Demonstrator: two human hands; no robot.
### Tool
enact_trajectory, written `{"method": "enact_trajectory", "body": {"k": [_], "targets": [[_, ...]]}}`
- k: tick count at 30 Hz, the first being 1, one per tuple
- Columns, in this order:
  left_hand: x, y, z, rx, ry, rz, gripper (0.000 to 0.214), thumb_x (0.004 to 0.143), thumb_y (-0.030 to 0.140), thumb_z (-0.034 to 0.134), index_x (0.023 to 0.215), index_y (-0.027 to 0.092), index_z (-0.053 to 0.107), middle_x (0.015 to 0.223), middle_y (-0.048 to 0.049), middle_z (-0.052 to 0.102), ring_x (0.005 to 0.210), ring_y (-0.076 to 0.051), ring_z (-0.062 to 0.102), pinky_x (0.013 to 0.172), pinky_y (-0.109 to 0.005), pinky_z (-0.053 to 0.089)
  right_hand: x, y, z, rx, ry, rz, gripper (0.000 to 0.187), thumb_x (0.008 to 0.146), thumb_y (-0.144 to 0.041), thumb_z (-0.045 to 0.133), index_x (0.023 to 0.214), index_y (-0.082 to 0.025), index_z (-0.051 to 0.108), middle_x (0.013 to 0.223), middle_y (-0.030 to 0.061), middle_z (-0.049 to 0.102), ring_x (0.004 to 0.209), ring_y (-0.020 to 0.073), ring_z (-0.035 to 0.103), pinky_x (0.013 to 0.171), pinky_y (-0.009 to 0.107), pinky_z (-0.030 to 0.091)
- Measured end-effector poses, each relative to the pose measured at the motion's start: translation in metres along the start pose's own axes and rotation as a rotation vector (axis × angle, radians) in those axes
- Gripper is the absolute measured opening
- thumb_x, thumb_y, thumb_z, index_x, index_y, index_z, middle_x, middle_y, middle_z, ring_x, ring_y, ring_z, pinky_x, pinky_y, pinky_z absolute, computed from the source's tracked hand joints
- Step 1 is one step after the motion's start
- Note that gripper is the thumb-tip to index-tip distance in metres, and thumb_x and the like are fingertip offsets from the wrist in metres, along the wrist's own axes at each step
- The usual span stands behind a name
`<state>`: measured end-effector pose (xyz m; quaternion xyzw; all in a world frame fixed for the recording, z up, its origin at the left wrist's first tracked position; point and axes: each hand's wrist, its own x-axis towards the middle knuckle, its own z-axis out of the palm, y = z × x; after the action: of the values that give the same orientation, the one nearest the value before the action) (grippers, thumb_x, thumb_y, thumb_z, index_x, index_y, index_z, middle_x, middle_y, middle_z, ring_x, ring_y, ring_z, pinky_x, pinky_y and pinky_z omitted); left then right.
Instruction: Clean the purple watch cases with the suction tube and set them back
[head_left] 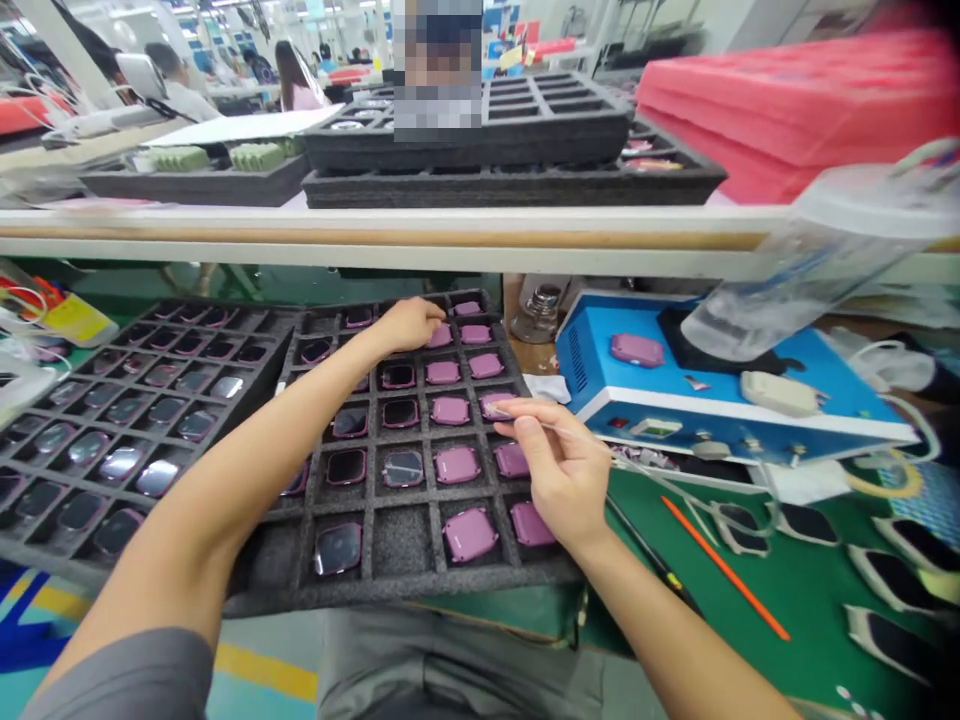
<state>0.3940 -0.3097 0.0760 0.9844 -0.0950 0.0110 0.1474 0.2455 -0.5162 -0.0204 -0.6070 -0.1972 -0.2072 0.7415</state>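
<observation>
My left hand (411, 324) reaches to the far part of the black foam tray (405, 528). Its fingers are curled down onto a purple watch case (440, 337) in one compartment, their tips partly hidden. My right hand (566, 475) pinches a thin, pale tube (577, 433) whose tip is over another purple watch case (495, 402) in the right-hand column. More purple cases, such as a near one (470, 534), lie back side up in the two right columns. Watches with dark screens, like this watch (346, 466), fill columns further left.
A second foam tray (217, 400) of watches adjoins on the left. At right stands a blue machine (592, 370) with a purple case and a clear cylinder (780, 260) on top. An orange stick (724, 568) and several pale-framed watch parts lie on the green mat. A shelf (450, 240) crosses above.
</observation>
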Motion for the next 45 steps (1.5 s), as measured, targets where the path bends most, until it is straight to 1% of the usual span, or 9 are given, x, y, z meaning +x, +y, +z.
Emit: {"method": "enact_trajectory", "body": {"k": [4, 7, 10, 15, 18, 21, 24, 30, 45], "targets": [[-0.096, 0.007, -0.006, 0.144, 0.166, 0.077, 0.040, 0.093, 0.031, 0.054, 0.126, 0.016, 0.070, 0.130, -0.0108, 0.068, 0.125, -0.029, 0.060, 0.114, -0.043, 0.043, -0.001, -0.001, -0.002, -0.020, -0.002, 0.020, 0.013, 0.099, -0.024, 0.061, 0.102, -0.019, 0.073, 0.103, 0.0080, 0.071, 0.098, 0.0196, 0.070, 0.081, 0.033, 0.066], [-0.173, 0.019, 0.006, 0.219, -0.083, 0.181, 0.033, 0.096, 0.036, 0.053, 0.119, 0.023, 0.072, 0.118, -0.0066, 0.073, 0.110, -0.026, 0.068, 0.096, -0.038, 0.054, -0.002, -0.003, -0.002, -0.013, 0.028, 0.040, 0.013, 0.099, -0.025, 0.062, 0.101, -0.018, 0.072, 0.100, 0.0076, 0.071, 0.094, 0.0181, 0.072, 0.079, 0.030, 0.066], [-0.206, 0.029, 0.022, 0.297, -0.242, 0.152, 0.031, 0.098, 0.032, 0.046, 0.114, 0.021, 0.070, 0.118, -0.0087, 0.073, 0.107, -0.027, 0.070, 0.090, -0.040, 0.056, -0.003, -0.003, -0.002, -0.017, 0.057, 0.038, 0.012, 0.100, -0.027, 0.062, 0.102, -0.017, 0.069, 0.097, 0.0064, 0.071, 0.088, 0.0162, 0.073, 0.077, 0.029, 0.067], [-0.185, 0.034, 0.012, 0.113, -0.190, 0.074, 0.036, 0.100, 0.029, 0.039, 0.112, 0.019, 0.072, 0.110, -0.0096, 0.074, 0.104, -0.026, 0.071, 0.094, -0.040, 0.055, -0.006, -0.001, -0.001, -0.048, 0.072, -0.001, 0.012, 0.101, -0.026, 0.060, 0.106, -0.016, 0.065, 0.094, 0.0054, 0.071, 0.086, 0.0162, 0.073, 0.078, 0.031, 0.067], [-0.159, 0.039, 0.014, -0.386, -0.033, 0.066, 0.035, 0.097, 0.034, 0.050, 0.120, 0.018, 0.071, 0.119, -0.0068, 0.073, 0.109, -0.020, 0.069, 0.098, -0.033, 0.053, -0.005, 0.000, 0.000, -0.025, 0.084, -0.035, 0.014, 0.103, -0.026, 0.056, 0.104, -0.017, 0.067, 0.098, 0.0060, 0.068, 0.091, 0.0170, 0.073, 0.081, 0.033, 0.067], [-0.140, 0.046, 0.034, -0.898, -0.055, -0.061, 0.038, 0.091, 0.034, 0.060, 0.119, 0.010, 0.070, 0.112, -0.0095, 0.075, 0.090, -0.014, 0.070, 0.082, -0.023, 0.056, -0.003, 0.001, 0.000, -0.030, 0.055, -0.065, 0.017, 0.104, -0.024, 0.053, 0.103, -0.019, 0.070, 0.103, 0.0064, 0.067, 0.098, 0.0176, 0.071, 0.084, 0.033, 0.066], [-0.136, 0.052, 0.054, -1.150, -0.075, -0.160, 0.046, 0.083, 0.035, 0.072, 0.120, 0.007, 0.069, 0.113, -0.0117, 0.075, 0.084, -0.011, 0.070, 0.080, -0.020, 0.057, -0.001, 0.003, -0.002, -0.073, 0.015, -0.083, 0.017, 0.103, -0.020, 0.054, 0.104, -0.021, 0.071, 0.106, 0.0066, 0.068, 0.102, 0.0188, 0.069, 0.086, 0.035, 0.064], [-0.141, 0.052, 0.060, -1.243, -0.039, -0.102, 0.041, 0.080, 0.034, 0.077, 0.112, 0.009, 0.073, 0.111, -0.0079, 0.076, 0.092, -0.009, 0.071, 0.086, -0.014, 0.057, -0.002, 0.006, -0.006, -0.138, -0.014, -0.074, 0.016, 0.100, -0.017, 0.058, 0.106, -0.020, 0.072, 0.108, 0.0084, 0.070, 0.104, 0.0229, 0.069, 0.092, 0.044, 0.061], [-0.141, 0.048, 0.063, -1.223, -0.034, -0.038, 0.035, 0.085, 0.031, 0.075, 0.114, 0.013, 0.075, 0.115, -0.0043, 0.075, 0.103, -0.009, 0.073, 0.092, -0.009, 0.056, -0.004, 0.005, -0.007, -0.149, -0.023, -0.059, 0.017, 0.101, -0.016, 0.057, 0.106, -0.020, 0.072, 0.108, 0.0086, 0.069, 0.105, 0.0236, 0.069, 0.088, 0.044, 0.063]]}}
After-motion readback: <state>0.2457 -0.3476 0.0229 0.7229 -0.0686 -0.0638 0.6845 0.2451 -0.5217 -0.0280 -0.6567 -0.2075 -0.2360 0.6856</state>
